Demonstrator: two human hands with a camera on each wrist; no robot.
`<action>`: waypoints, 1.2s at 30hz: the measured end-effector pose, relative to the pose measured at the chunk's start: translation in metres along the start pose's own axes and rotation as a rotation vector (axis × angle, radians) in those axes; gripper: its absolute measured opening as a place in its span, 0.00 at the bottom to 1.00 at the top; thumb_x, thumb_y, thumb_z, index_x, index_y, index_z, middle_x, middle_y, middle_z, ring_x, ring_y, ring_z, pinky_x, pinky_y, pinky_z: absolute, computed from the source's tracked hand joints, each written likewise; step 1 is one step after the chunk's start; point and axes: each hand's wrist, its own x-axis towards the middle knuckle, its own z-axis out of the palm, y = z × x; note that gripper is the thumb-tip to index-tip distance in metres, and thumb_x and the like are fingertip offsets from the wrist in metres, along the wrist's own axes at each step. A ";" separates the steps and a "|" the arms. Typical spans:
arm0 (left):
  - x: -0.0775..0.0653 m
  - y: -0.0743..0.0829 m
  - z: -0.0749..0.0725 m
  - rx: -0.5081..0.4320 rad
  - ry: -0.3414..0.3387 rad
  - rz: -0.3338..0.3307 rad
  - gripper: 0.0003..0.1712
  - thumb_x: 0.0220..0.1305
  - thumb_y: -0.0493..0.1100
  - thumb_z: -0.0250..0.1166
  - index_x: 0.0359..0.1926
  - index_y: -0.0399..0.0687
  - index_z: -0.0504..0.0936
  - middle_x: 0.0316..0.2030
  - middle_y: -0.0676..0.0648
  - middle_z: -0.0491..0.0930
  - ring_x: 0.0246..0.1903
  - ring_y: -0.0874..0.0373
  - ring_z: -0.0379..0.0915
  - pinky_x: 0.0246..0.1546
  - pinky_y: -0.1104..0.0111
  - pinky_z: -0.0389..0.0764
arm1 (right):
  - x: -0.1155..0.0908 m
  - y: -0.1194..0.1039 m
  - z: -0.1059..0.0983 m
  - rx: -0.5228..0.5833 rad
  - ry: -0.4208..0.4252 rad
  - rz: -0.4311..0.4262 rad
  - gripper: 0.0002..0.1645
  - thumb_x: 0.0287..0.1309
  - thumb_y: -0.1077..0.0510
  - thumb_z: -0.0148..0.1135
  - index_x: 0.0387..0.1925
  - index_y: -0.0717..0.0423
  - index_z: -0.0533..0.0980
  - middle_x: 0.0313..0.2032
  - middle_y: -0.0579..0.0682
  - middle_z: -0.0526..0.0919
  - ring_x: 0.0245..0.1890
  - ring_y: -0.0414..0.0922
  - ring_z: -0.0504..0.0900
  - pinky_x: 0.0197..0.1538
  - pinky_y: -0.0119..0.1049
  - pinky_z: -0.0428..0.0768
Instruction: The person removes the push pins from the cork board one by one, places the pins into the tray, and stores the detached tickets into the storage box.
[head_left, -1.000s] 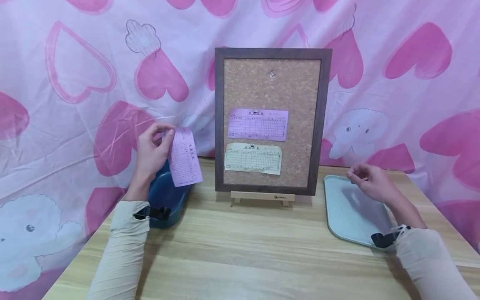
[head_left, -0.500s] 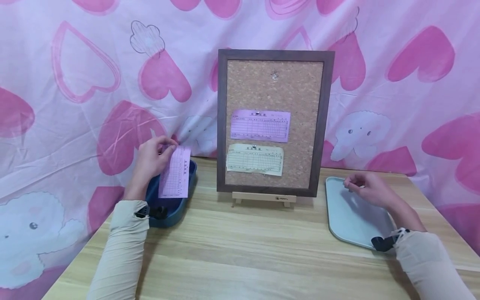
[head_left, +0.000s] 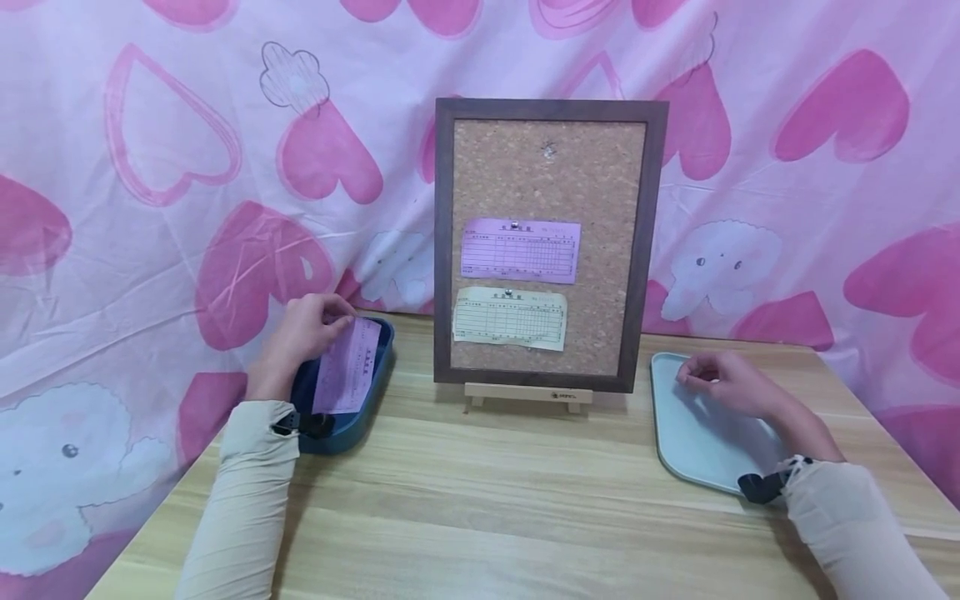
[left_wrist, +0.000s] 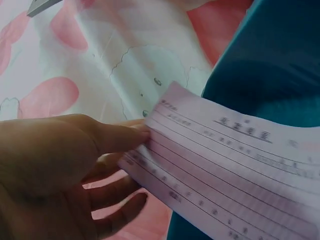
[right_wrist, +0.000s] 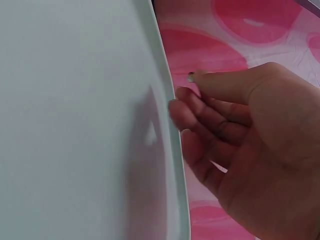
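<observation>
My left hand [head_left: 311,325] pinches the edge of a purple printed receipt slip [head_left: 352,371] between thumb and fingers, over the blue bin [head_left: 367,412]. In the left wrist view the slip [left_wrist: 240,155] slants across the bin [left_wrist: 270,60]. My right hand [head_left: 723,383] is over the pale green tray [head_left: 678,454], fingers curled. At its thumb tip the right wrist view shows a small shiny thing [right_wrist: 190,76], too small to name, pinched against the index finger. A second purple slip [head_left: 519,252] and a pale green slip [head_left: 510,321] hang pinned on the corkboard [head_left: 600,333].
The dark-framed corkboard leans on a small wooden easel [head_left: 525,392] at the back of the table [head_left: 480,517]. Metal pins [head_left: 548,150] stick in its upper part. Behind hangs a pink heart-patterned cloth [head_left: 345,67]. Bin and tray flank the board left and right.
My left hand has lowered the purple slip down into the blue bin's opening. My right hand has sunk slightly and shifted left over the tray.
</observation>
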 end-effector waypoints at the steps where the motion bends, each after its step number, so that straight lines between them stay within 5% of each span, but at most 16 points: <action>1: 0.000 0.001 0.001 0.004 -0.018 0.008 0.10 0.76 0.39 0.66 0.50 0.41 0.90 0.50 0.35 0.89 0.51 0.39 0.82 0.57 0.44 0.83 | 0.000 0.000 0.000 -0.001 -0.010 -0.001 0.06 0.69 0.68 0.68 0.44 0.61 0.86 0.39 0.51 0.89 0.39 0.36 0.81 0.45 0.27 0.82; 8: 0.000 0.006 0.008 0.032 -0.110 0.057 0.07 0.73 0.36 0.68 0.45 0.37 0.91 0.47 0.34 0.90 0.46 0.41 0.83 0.52 0.47 0.84 | 0.000 0.001 0.001 -0.021 -0.062 0.055 0.08 0.68 0.65 0.71 0.47 0.60 0.87 0.42 0.51 0.90 0.41 0.42 0.81 0.44 0.27 0.81; 25: -0.003 0.005 0.009 0.066 -0.290 -0.103 0.21 0.79 0.47 0.64 0.59 0.35 0.88 0.57 0.31 0.87 0.55 0.36 0.84 0.61 0.40 0.83 | -0.003 0.001 0.000 -0.088 -0.099 0.141 0.06 0.69 0.65 0.69 0.43 0.66 0.87 0.36 0.52 0.88 0.36 0.45 0.78 0.36 0.30 0.77; 36: -0.002 0.010 0.007 0.043 -0.240 -0.099 0.22 0.79 0.49 0.63 0.59 0.37 0.88 0.58 0.32 0.87 0.57 0.37 0.82 0.63 0.41 0.81 | -0.002 0.000 0.000 -0.103 -0.104 0.153 0.05 0.67 0.65 0.70 0.41 0.62 0.87 0.36 0.50 0.87 0.37 0.46 0.79 0.37 0.31 0.79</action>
